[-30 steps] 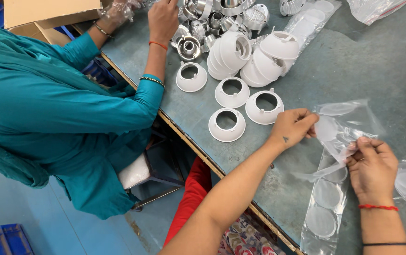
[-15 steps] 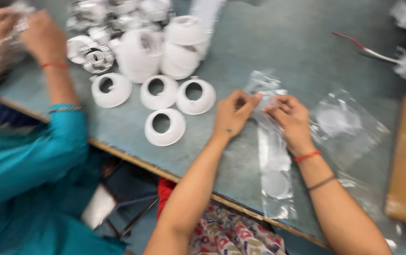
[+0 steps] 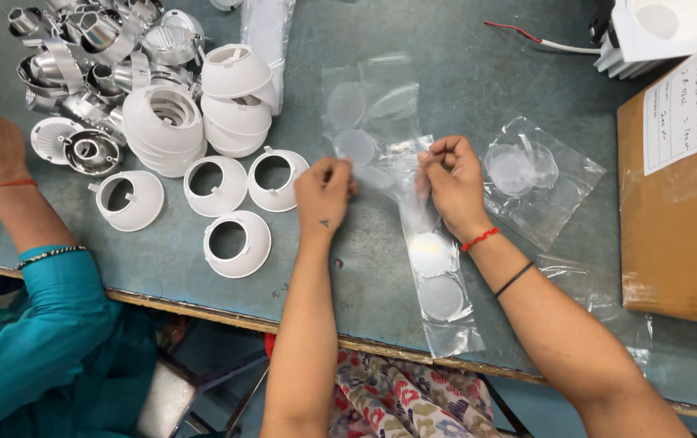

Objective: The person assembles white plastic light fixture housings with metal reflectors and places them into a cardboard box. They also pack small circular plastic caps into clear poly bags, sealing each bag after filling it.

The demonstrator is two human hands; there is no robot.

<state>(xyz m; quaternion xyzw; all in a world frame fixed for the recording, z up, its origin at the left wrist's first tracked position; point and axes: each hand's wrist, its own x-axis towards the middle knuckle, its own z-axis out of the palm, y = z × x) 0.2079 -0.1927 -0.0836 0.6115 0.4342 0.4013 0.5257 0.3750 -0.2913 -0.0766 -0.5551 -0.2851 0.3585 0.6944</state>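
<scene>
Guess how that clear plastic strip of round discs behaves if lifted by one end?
The clear strip would probably flop: it is thin film, crinkled where the left hand and right hand pinch it. Likely light and slippery, being glossy. Its loose end overhangs the table edge.

Grey-green worktable [image 3: 478, 73]: white cone reflectors [image 3: 236, 243] (some stacked), chrome reflectors [image 3: 89, 49], clear sleeves of discs [image 3: 438, 276], loose bag [image 3: 539, 182], cardboard box [image 3: 677, 186] at right.

The cardboard box [image 3: 681, 178] and white fixture [image 3: 665, 28] are cut off by the frame edge.
</scene>
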